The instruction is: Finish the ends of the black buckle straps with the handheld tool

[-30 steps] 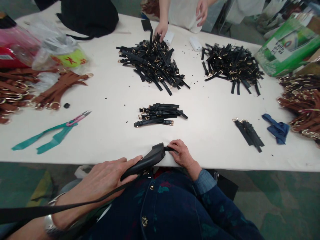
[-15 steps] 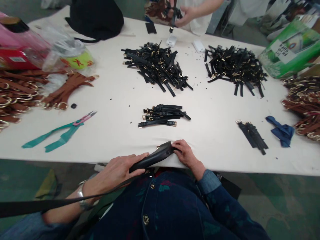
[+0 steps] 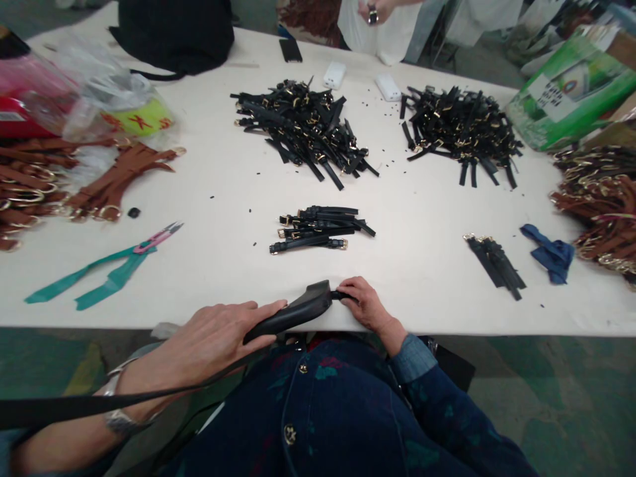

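Observation:
My left hand [image 3: 213,334] is wrapped round a thick, curved black handle-shaped piece [image 3: 293,313] with a squared far end, held at the table's front edge. From that end a narrow black strap [image 3: 338,295] sticks out, and the fingertips of my right hand [image 3: 366,305] pinch it. Whether the strap is part of the black piece or separate, I cannot tell. Just beyond my hands lies a small row of black buckled straps [image 3: 322,228]. Thread snips [image 3: 144,248] with teal-wrapped handles rest to the left.
Two heaps of black straps, one central [image 3: 308,129] and one right [image 3: 462,129], lie farther back. Brown straps [image 3: 109,179] crowd the left. Flat black straps [image 3: 494,265] and a blue cloth [image 3: 551,255] are on the right. A co-worker's hand [image 3: 380,10] shows across the table.
The strap between the black piece and my right fingers shows longer now. My left hand and the piece have shifted slightly left. The co-worker's hands have moved up, partly out of view.

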The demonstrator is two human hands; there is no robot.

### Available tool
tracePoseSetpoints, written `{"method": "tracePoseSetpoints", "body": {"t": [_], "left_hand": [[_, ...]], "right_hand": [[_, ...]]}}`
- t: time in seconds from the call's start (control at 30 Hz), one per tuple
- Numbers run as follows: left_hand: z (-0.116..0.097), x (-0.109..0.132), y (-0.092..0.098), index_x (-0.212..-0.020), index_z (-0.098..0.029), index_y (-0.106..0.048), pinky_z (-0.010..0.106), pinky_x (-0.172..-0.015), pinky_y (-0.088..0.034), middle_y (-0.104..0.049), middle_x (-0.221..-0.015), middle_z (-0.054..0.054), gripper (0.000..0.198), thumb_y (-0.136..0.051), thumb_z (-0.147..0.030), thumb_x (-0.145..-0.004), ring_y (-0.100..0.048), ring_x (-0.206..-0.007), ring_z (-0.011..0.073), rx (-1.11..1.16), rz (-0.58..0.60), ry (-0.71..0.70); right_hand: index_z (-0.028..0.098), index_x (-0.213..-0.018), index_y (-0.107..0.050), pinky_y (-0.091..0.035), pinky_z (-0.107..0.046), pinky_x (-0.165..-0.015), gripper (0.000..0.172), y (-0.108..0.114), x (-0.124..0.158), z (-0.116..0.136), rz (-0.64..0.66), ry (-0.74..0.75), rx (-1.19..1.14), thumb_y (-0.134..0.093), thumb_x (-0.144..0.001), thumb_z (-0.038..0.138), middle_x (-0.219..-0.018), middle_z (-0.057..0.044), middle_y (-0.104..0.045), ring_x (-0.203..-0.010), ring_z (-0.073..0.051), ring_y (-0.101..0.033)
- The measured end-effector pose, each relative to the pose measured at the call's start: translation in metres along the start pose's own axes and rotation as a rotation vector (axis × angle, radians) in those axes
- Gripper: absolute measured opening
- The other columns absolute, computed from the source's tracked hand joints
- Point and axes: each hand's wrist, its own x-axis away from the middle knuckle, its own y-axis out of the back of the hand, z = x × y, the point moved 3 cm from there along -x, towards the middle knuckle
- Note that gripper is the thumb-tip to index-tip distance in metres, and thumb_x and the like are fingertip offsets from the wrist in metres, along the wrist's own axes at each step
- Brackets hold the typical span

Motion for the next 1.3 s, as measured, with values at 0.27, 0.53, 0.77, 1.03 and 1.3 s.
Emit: {"method": "tracePoseSetpoints", "body": {"t": [0.27,0.53,0.77,1.03,1.3], "left_hand": [[0.010,-0.017,-0.019,-0.143,-0.029,-0.049,0.041,-0.097,-0.049,-0.064,-0.134,0.006,0.059,-0.048,-0.058,-0.091,-0.063,-0.115,0.0311,0.234,-0.031,-0.018],[0.044,0.007,-0.007,-0.138,-0.027,-0.056,0.035,-0.092,-0.053,-0.068,-0.128,0.003,0.059,-0.054,-0.057,-0.088,-0.068,-0.104,0.0283,0.415,-0.030,0.063],[0.033,0.006,-0.008,-0.142,-0.028,-0.051,0.026,-0.072,-0.055,-0.076,-0.108,0.001,0.059,-0.053,-0.056,-0.090,-0.070,-0.087,0.0251,0.481,0.035,0.059],[0.042,0.008,-0.020,-0.142,-0.028,-0.051,0.031,-0.092,-0.051,-0.071,-0.122,0.002,0.057,-0.052,-0.053,-0.091,-0.064,-0.109,0.0283,0.640,-0.017,0.049],[0.031,0.018,-0.026,-0.137,-0.029,-0.057,0.033,-0.090,-0.051,-0.074,-0.113,0.001,0.053,-0.051,-0.054,-0.090,-0.067,-0.102,0.0287,0.618,-0.025,0.047]], "right_hand": [[0.024,-0.112,-0.068,-0.053,-0.044,-0.093,0.028,0.002,0.000,-0.001,-0.023,-0.020,-0.015,-0.060,-0.086,0.016,-0.107,-0.010,-0.065,-0.103,-0.023,-0.059],[0.023,-0.112,-0.068,-0.052,-0.044,-0.094,0.029,0.000,0.002,-0.002,-0.009,-0.014,-0.018,-0.061,-0.084,0.017,-0.109,-0.010,-0.065,-0.104,-0.023,-0.059],[0.024,-0.112,-0.066,-0.051,-0.044,-0.094,0.031,0.000,0.004,-0.004,-0.013,-0.019,-0.014,-0.061,-0.083,0.016,-0.109,-0.010,-0.065,-0.104,-0.023,-0.058],[0.024,-0.113,-0.066,-0.050,-0.044,-0.092,0.033,-0.002,0.001,0.004,0.011,-0.061,0.088,-0.064,-0.081,0.023,-0.109,-0.009,-0.063,-0.102,-0.024,-0.057],[0.024,-0.107,-0.072,-0.047,-0.043,-0.088,0.024,-0.009,-0.003,0.010,-0.005,-0.112,0.175,-0.063,-0.085,0.028,-0.103,-0.008,-0.062,-0.096,-0.024,-0.056]]}}
